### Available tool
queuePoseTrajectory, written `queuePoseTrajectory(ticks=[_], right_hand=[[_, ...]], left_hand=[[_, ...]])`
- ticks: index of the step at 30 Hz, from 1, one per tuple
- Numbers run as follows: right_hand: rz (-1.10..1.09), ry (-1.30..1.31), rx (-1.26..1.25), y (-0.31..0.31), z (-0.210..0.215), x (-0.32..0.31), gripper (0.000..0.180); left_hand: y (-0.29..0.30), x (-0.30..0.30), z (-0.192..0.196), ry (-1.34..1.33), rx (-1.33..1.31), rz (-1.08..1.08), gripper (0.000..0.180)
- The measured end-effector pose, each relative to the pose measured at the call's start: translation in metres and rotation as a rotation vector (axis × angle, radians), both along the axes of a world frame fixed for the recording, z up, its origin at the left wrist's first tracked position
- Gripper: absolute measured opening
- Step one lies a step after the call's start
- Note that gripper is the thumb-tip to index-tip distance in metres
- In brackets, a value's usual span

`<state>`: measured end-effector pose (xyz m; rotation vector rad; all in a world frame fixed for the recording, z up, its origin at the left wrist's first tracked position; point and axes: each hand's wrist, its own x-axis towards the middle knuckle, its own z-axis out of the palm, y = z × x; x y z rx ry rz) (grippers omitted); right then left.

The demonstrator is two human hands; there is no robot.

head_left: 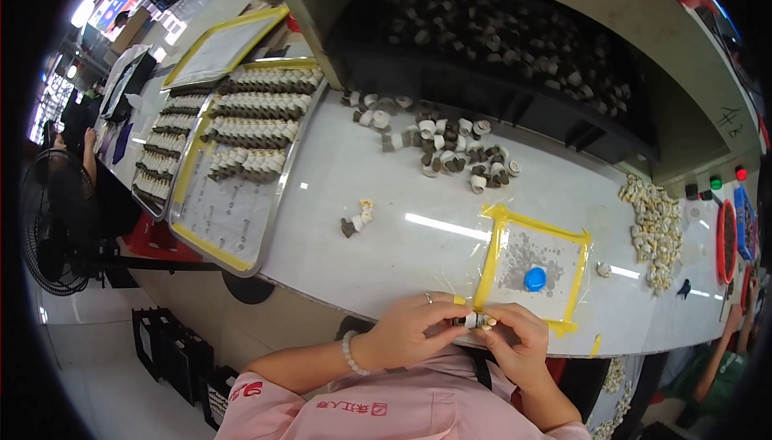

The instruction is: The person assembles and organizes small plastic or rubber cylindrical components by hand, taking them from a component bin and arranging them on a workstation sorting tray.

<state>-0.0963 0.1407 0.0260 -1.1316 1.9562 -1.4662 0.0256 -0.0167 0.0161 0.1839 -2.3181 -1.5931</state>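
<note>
Close to the table's front edge, my left hand (414,329) pinches a small white-and-dark moulded piece (472,321) between thumb and fingers. My right hand (519,335) closes on the same piece from the right, at its cream-coloured end. The fingertips hide part of it. Just beyond my hands is a yellow-taped square (500,251) on the tabletop, with grey smudges and a blue round cap (535,279) inside. A joined piece (358,219) with a dark base, white middle and yellowish top lies alone to the left.
Loose white-and-dark parts (438,147) are heaped before a shelf holding a black bin (515,118) of similar parts. Cream pieces (655,235) lie piled at right. Left stands a yellow-edged metal tray (265,231) with rows of joined pieces. A black fan (56,223) stands beyond.
</note>
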Motion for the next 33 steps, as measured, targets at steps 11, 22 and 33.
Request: queuePoseTrajectory(ticks=[11, 22, 33], right_hand=[[0.043, -0.025, -0.001, -0.004, -0.002, -0.001, 0.024], [0.042, 0.07, -0.038, -0.005, -0.001, 0.0, 0.023], [0.063, 0.051, -0.039, -0.002, 0.001, -0.003, 0.019]], left_hand=[[-0.024, 0.019, 0.003, 0.16, -0.629, 0.149, 0.033], [-0.071, 0.017, 0.018, -0.024, -0.925, 0.645, 0.037], [-0.083, -0.003, 0.025, -0.01, -0.837, 0.692, 0.042]])
